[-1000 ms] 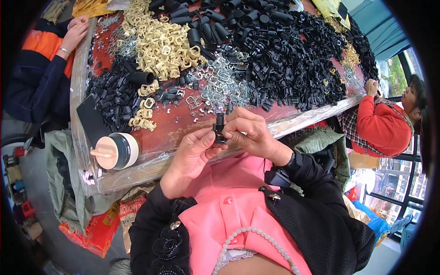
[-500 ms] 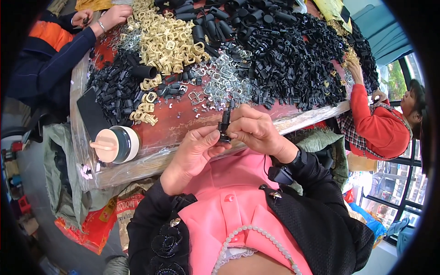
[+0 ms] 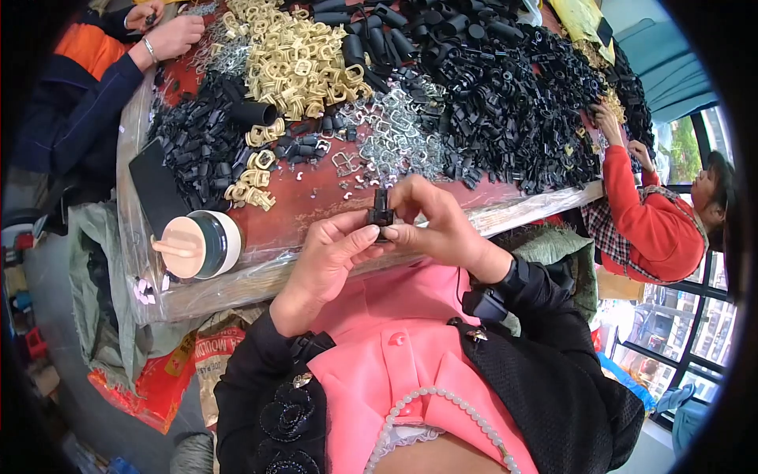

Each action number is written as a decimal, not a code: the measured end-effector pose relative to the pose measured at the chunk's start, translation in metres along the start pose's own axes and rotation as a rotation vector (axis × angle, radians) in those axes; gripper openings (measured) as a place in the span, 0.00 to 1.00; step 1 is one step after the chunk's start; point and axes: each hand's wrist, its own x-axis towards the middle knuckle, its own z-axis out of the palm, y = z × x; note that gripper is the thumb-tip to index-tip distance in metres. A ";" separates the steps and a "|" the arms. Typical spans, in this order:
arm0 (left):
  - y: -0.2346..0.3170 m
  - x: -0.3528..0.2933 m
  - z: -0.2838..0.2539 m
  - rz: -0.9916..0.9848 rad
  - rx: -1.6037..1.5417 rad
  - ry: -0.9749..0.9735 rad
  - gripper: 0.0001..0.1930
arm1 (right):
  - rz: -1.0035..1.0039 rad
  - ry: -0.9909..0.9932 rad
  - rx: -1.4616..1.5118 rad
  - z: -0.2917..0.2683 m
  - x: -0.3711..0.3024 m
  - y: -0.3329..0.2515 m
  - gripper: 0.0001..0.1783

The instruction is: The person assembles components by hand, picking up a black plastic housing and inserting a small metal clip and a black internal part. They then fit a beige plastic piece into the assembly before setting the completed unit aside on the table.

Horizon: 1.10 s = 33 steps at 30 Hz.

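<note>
A small black plastic part (image 3: 381, 212) with an upright stem stands between my hands, just above the table's near edge. My left hand (image 3: 333, 251) pinches it from the left with thumb and fingertips. From the right, the thumb and fingers of my right hand (image 3: 439, 225) close on the same part, both thumbs meeting at its lower end. Beyond my hands lies a heap of silver metal clips (image 3: 397, 130). Several cream-coloured plastic frames (image 3: 251, 189) are spread left of them, beside small black pieces (image 3: 201, 150).
A large cream heap (image 3: 296, 63) and a wide black parts heap (image 3: 505, 110) cover much of the red table (image 3: 304, 197). A lidded mug (image 3: 207, 245) stands at the near left corner. Co-workers' hands reach in at left (image 3: 175, 37) and right (image 3: 608, 125).
My right fingers have come down around the black part, which now sits lower and more upright. The co-worker's hand at left has drawn back from the cream heap.
</note>
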 end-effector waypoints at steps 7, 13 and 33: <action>0.011 -0.012 -0.021 0.044 0.008 0.099 0.13 | -0.019 -0.102 -0.026 -0.014 0.061 0.010 0.08; 0.016 -0.013 -0.027 0.047 0.018 0.133 0.13 | -0.509 0.019 -0.857 0.018 0.124 0.027 0.08; 0.014 -0.005 -0.035 0.064 0.024 0.123 0.13 | -0.289 0.190 -0.903 -0.054 0.122 0.048 0.08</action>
